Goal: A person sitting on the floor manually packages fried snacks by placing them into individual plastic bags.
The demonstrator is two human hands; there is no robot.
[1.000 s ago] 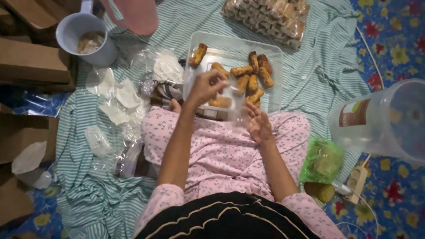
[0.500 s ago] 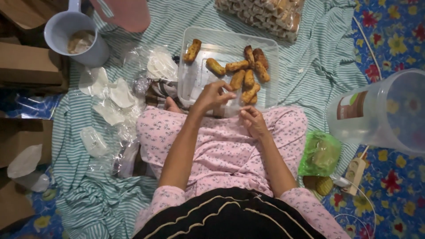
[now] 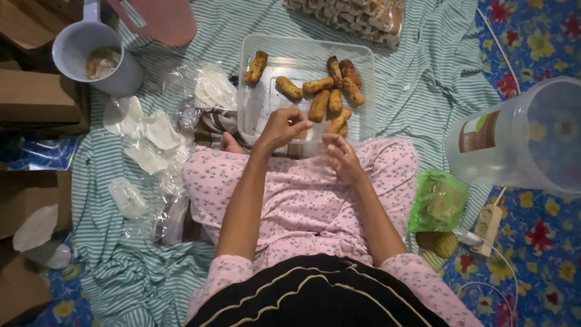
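My left hand (image 3: 283,128) pinches shut at the near edge of the clear tray (image 3: 266,112) of fried rolls (image 3: 330,100); my right hand (image 3: 343,158), fingers loosely open, hovers just beside it

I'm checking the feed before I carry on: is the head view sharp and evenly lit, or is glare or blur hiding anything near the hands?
Head view: dim, warm light; left hand and right hand slightly soft; fried rolls in the clear tray readable; plastic wrappers glint without hiding anything; clear jug at the right edge looms large and soft.
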